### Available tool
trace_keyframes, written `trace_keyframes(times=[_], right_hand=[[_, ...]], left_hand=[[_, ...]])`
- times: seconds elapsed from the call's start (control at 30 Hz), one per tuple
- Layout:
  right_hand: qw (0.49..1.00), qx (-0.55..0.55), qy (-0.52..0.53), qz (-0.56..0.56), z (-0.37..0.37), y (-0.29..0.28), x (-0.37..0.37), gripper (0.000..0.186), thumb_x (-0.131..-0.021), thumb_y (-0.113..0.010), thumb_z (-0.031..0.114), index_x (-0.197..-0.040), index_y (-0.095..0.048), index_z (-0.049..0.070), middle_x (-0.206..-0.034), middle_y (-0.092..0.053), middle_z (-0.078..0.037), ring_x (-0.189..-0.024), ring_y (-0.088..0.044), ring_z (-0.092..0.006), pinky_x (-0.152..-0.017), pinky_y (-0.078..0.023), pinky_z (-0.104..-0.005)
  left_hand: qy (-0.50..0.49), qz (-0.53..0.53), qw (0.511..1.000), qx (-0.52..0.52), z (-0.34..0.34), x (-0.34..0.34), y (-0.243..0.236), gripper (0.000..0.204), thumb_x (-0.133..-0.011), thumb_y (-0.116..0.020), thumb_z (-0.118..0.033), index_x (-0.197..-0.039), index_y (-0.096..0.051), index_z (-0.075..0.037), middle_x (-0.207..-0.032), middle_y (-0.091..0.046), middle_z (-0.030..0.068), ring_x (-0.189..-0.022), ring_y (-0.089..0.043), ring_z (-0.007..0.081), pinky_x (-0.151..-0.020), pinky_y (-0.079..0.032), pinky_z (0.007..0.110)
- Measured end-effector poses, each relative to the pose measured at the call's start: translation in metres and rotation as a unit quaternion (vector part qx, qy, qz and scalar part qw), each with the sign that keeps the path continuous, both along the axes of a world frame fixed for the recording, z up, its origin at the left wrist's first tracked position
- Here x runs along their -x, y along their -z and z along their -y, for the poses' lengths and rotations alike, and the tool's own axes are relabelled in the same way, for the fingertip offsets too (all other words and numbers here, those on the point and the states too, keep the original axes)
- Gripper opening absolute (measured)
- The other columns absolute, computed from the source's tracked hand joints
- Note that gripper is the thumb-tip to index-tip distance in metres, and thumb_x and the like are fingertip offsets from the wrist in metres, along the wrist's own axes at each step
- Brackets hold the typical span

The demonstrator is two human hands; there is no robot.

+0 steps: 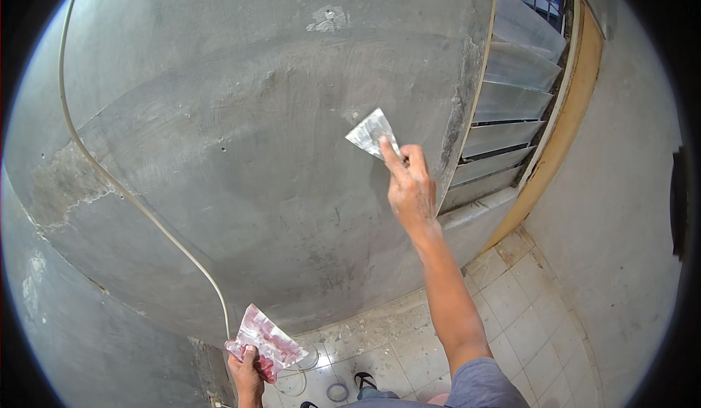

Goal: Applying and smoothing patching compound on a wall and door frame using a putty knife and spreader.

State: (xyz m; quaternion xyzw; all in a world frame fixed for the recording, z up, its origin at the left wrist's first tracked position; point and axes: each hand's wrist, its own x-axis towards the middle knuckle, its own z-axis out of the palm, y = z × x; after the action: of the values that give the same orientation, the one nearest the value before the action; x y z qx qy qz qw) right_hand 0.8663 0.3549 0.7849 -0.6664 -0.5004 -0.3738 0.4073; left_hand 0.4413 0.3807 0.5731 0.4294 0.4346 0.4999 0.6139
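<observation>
My right hand (412, 189) is closed round a putty knife (374, 132), with the index finger laid along its whitish, smeared blade. The blade is against or very close to the grey wall (292, 138); I cannot tell whether its edge touches. Low on the left, my left hand (247, 379) grips a red putty scraper (269, 339), its thumb on top. White paste is smeared over the scraper's broad, flared face. Small pale patches and scuffs mark the wall around the putty knife, and a larger whitish patch (331, 19) sits higher up.
A pale cable (139, 204) hangs down the wall on the left, near my left hand. Louvred glass panes (511, 101) in a wooden frame (558, 167) stand to the right. Below, the tiled floor (522, 298) carries crumbs and a small ring (337, 392) beside my sandalled foot (364, 381).
</observation>
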Motion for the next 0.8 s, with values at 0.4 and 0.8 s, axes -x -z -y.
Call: trace_keyframes(times=[0.4, 0.8], right_hand=[[0.969, 0.041, -0.110, -0.219, 0.037, 0.061, 0.012, 0.046, -0.090, -0.052, -0.003, -0.132, -0.056, 0.016, -0.099, -0.053, -0.007, -0.081, -0.058, -0.0219, -0.067, -0.052, -0.0346], [0.646, 0.161, -0.534, -0.521, 0.104, 0.103, 0.137, 0.022, -0.098, -0.053, 0.013, -0.110, -0.061, -0.003, -0.101, -0.055, -0.007, -0.081, -0.057, -0.0117, -0.062, -0.044, -0.0231]], left_hand=[[0.023, 0.058, 0.998, 0.028, 0.021, -0.013, -0.052, 0.010, -0.087, -0.063, -0.012, -0.093, -0.056, -0.006, -0.073, -0.052, -0.0040, -0.059, -0.051, 0.0066, -0.054, -0.045, 0.025], [0.223, 0.223, 0.941, 0.125, 0.022, -0.054, -0.131, 0.023, -0.089, -0.059, -0.009, -0.109, -0.054, 0.002, -0.094, -0.064, 0.0093, -0.081, -0.066, 0.0163, -0.073, -0.057, 0.032]])
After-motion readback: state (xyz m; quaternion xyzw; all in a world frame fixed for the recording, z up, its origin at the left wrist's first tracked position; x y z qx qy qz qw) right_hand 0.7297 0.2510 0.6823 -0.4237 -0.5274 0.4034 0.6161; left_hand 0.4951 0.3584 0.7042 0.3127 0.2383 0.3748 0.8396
